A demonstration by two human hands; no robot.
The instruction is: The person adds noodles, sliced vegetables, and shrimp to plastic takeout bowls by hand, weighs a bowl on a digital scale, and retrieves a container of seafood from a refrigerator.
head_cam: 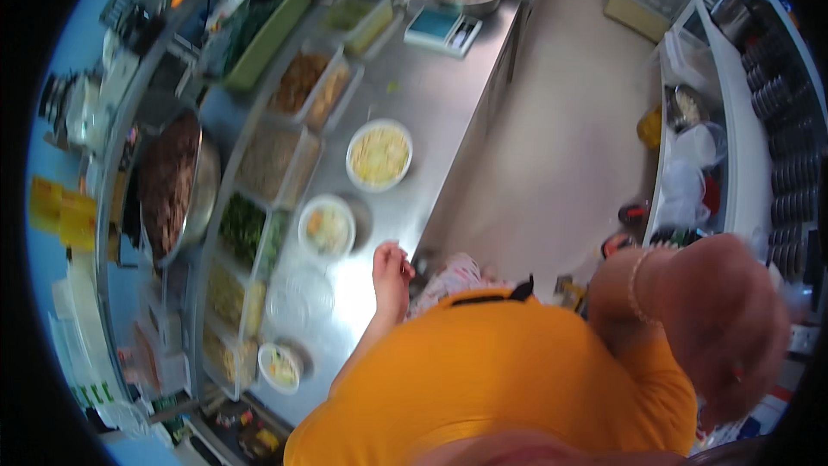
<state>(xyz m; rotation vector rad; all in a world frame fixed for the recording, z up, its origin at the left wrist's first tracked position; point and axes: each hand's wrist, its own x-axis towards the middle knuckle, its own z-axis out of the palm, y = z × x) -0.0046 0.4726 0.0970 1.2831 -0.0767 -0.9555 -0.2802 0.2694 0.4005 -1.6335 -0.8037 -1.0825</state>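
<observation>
My left hand (390, 265) is at the edge of a steel worktop (381, 220), palm up with loosely curled fingers and nothing visible in it. Nearest to it stands a white bowl of pale food with orange bits (327, 226); beyond that is a larger bowl of yellowish shredded food (379, 155). Round clear plastic lids (299, 298) lie to its left, and a small bowl of chopped food (281, 367) is at the lower left. Raised at the far right, my right hand (728, 330) wears a bracelet at the wrist. It is blurred, so whether it holds anything cannot be told.
Clear tubs of greens (243, 228), browned food (299, 83) and other ingredients line the worktop's left side. Behind them is a large metal bowl of dark meat (169, 181). A kitchen scale (444, 31) sits farther up. Shelves with stacked dark containers (794, 168) stand right of the floor (563, 142).
</observation>
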